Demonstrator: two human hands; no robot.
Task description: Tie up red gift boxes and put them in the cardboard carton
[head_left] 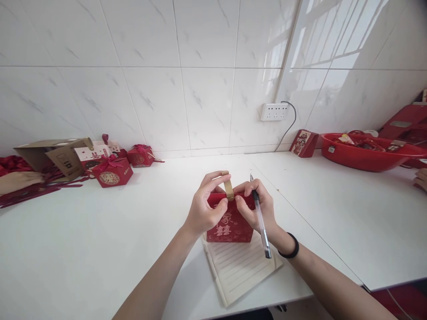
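Observation:
A red gift box [229,224] with pale characters stands upright on a lined notebook [240,271], near the front of the white table. A gold strap [229,188] loops up from its top edge. My left hand [211,202] pinches the strap and the box's top edge, its index finger at the upper end of the strap and the thumb low at the front. My right hand [258,206] grips the top right of the box, thumb beside the strap's base. A clear pen with a black grip [261,218] is also held in it, pointing down toward me.
Red boxes [113,172], a brown carton [65,160] and dark red ribbons [36,191] lie at the left, where another person's hand [22,181] rests. At the right are a red basin [370,153], a red box [303,143] and another person's fingers [420,179].

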